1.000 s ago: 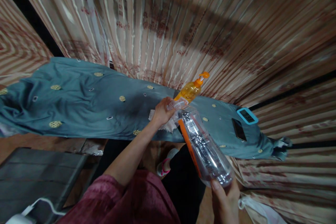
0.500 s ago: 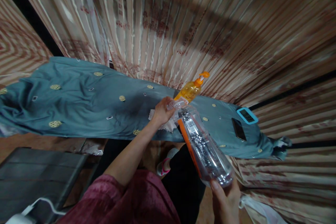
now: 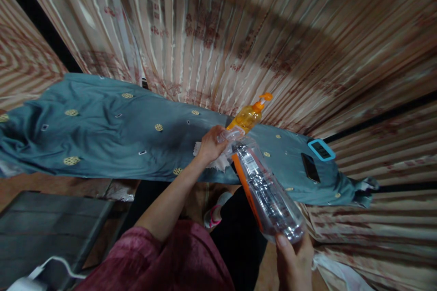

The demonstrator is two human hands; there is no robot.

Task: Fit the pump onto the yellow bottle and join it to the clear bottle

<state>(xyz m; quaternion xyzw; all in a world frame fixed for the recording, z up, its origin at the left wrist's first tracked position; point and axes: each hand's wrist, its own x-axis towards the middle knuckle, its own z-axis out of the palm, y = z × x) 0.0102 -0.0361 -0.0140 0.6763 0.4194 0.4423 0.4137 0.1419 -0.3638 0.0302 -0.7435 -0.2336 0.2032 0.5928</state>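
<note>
Right hand [image 3: 294,258] gripped base of clear bottle [image 3: 268,191], neck pointing at left hand [image 3: 210,146], whose grip pinched small clear plastic piece [image 3: 231,135] over cloth-covered worktop [image 3: 105,141]. Orange label [image 3: 247,194] plus barcode [image 3: 251,163] showed, writing was way too blurry.

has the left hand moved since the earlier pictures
No, not visibly. Judged against the phone lying on the cloth, the left hand shows no clear shift either way.
</note>
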